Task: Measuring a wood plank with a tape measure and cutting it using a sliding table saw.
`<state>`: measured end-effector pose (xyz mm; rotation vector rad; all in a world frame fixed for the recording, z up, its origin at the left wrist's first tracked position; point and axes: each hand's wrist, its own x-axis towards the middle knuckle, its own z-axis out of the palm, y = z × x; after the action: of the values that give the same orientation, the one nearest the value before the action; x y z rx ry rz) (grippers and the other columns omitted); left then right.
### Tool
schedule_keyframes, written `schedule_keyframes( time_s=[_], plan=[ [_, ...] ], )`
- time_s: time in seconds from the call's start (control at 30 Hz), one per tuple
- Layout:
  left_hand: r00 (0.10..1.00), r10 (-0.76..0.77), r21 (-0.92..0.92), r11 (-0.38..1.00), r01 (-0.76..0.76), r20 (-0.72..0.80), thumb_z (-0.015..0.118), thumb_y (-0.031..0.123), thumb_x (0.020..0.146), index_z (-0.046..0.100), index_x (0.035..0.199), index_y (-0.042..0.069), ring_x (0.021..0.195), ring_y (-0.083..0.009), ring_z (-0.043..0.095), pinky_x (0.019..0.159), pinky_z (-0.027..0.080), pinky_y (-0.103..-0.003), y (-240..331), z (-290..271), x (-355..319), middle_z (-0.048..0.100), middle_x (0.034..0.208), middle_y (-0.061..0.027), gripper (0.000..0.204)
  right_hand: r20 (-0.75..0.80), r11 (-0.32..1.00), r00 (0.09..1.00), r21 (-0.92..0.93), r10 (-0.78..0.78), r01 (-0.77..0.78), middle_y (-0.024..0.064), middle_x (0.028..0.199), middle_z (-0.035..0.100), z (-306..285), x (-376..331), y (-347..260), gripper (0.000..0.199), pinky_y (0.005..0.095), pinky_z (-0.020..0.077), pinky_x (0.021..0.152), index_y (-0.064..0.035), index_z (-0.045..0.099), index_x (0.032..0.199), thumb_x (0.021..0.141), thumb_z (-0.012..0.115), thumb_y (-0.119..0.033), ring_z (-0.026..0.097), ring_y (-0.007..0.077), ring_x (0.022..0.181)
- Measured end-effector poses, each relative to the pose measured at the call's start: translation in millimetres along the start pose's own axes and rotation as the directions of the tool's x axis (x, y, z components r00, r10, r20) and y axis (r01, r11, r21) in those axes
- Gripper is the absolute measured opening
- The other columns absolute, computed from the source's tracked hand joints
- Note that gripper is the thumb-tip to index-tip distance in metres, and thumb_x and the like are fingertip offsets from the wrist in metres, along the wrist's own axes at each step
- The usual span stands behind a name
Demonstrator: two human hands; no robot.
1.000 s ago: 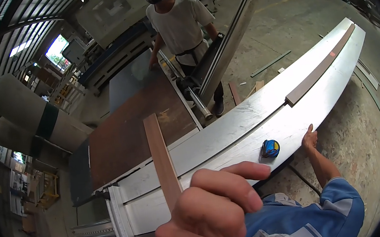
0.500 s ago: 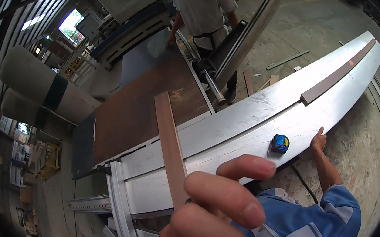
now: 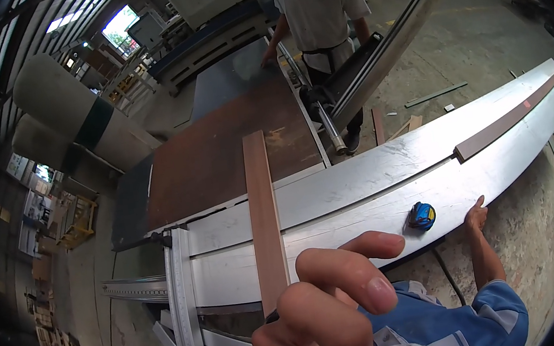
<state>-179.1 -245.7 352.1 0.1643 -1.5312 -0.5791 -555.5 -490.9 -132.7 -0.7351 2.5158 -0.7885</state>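
Note:
My left hand [image 3: 339,302] is raised close in front of me, large in the view. Its bent fingers are apart, and nothing shows between them. Lower down to the right, my right hand [image 3: 476,214] grips the near edge of the long silvery sliding table [image 3: 364,214] of a panel saw; part of its fingers is hidden. On that table, left of the right hand, sits a blue tape measure [image 3: 421,216]. A reddish-brown board [image 3: 263,209] lies across the sliding table and onto the brown saw table [image 3: 214,159], its near end partly behind my left hand.
Another long brown strip [image 3: 510,118] rests along the table's right end. At left stands a fence with a scale [image 3: 183,300]. Across the saw, a person in a white shirt [image 3: 320,7] stands beside a slanting metal arm [image 3: 385,41]. Dust bags [image 3: 60,95] rise at far left; offcuts [image 3: 415,122] lie on the floor.
The scene has shifted slightly right and down in the picture as my view turned. My left hand stays raised with its fingers bent, and my right hand remains at the table edge.

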Motion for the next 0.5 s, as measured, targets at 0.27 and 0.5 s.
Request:
schedule_keyframes(
  time_s=[0.27,0.5],
  plan=[
    [0.97,-0.176,-0.128,0.979,0.156,-0.166,0.054,0.055,0.092,0.071,0.091,0.027,0.128,-0.0317,0.033,0.11,0.021,-0.059,0.4,16.3,-12.4,0.046,0.123,-0.0033,0.033,-0.042,1.0,0.999,0.002,0.003,-0.003,0.0324,0.121,0.057,-6.1,-12.9,-9.3,0.088,0.0521,0.0407,0.097,0.0089,0.052,0.122,0.091,0.03,-0.07,0.053,0.0466,0.116],
    [1.0,-0.022,-0.067,0.997,0.023,0.016,0.056,0.055,0.09,0.069,0.097,0.033,0.136,-0.037,0.022,0.11,0.015,-0.06,-14.4,10.7,0.2,0.037,0.14,-0.0034,0.026,-0.022,1.0,0.999,0.002,0.029,-0.029,0.0282,0.124,0.057,-11.8,-15.0,-10.7,0.081,0.0527,0.0414,0.097,0.0044,0.055,0.123,0.092,0.031,-0.067,0.054,0.0447,0.117]
  ],
)
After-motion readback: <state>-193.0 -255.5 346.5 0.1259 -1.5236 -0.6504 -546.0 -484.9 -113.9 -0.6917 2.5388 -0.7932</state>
